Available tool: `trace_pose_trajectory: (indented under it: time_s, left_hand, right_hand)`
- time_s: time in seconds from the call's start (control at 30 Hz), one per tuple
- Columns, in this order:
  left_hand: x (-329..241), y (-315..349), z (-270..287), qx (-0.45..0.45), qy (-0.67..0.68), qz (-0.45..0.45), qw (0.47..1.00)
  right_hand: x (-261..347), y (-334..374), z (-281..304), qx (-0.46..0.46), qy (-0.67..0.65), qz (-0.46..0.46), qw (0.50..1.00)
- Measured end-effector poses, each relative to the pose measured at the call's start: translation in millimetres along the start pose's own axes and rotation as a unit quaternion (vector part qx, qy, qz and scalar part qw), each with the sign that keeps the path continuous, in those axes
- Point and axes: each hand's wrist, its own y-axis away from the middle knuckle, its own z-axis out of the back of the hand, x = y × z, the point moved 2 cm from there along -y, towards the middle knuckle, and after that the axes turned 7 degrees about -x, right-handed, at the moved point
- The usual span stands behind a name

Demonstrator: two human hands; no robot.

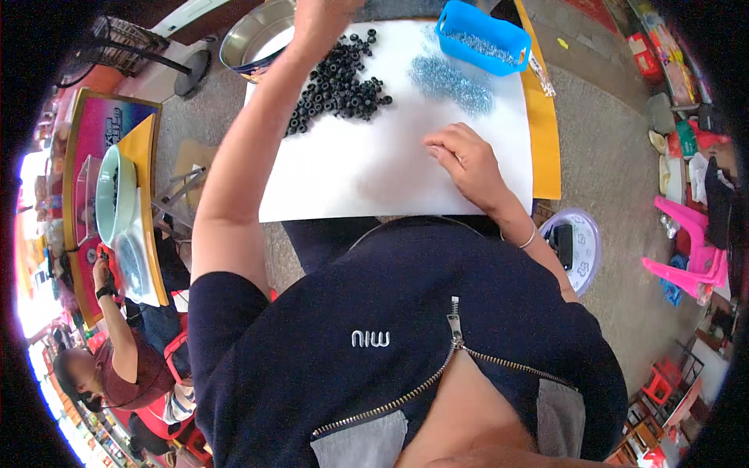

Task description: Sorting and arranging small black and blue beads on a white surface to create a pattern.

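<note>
My left arm stretches over the white board (pixel 328 187) to its far left part. My left hand (pixel 324 19) is cut off by the top edge, so its fingers are hidden. Beneath and beside that forearm lies a heap of small black round pieces with holes (pixel 339 90). My right hand (pixel 466 162) hovers over the near right of the board, thumb and fingers drawn together; whether something tiny is between them I cannot make out. Beyond it spreads a pile of small clear-blue pieces (pixel 452 84). A blue plastic basket (pixel 485 58) holds more of them.
A metal basin (pixel 234 47) stands at the far left of the board. Yellow board (pixel 546 148) shows along the right edge. By my right elbow is a lilac-rimmed basin (pixel 591 249). On the left, another person (pixel 117 335) works at a table with a pale green basin (pixel 105 195).
</note>
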Motion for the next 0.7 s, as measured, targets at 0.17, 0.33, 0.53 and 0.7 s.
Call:
trace_pose_trajectory:
  time_s: [0.17,0.33,0.53,0.7]
  left_hand:
    - [-0.6,95.1,-20.3,0.176,-0.160,-0.164,0.957]
    - [2.5,123.5,-36.3,0.210,-0.262,-0.205,0.919]
    - [-5.1,122.3,-33.9,0.219,-0.309,-0.218,0.900]
    - [7.1,125.0,-15.2,0.068,-0.144,-0.079,0.984]
  right_hand:
    - [0.0,-4.2,-5.7,0.010,0.006,0.006,1.000]
    - [-5.4,-5.4,5.6,-0.013,0.056,0.041,0.997]
    - [-22.9,1.6,25.3,-0.043,0.089,-0.022,0.995]
    - [-32.6,-6.4,12.2,-0.062,0.096,-0.020,0.993]
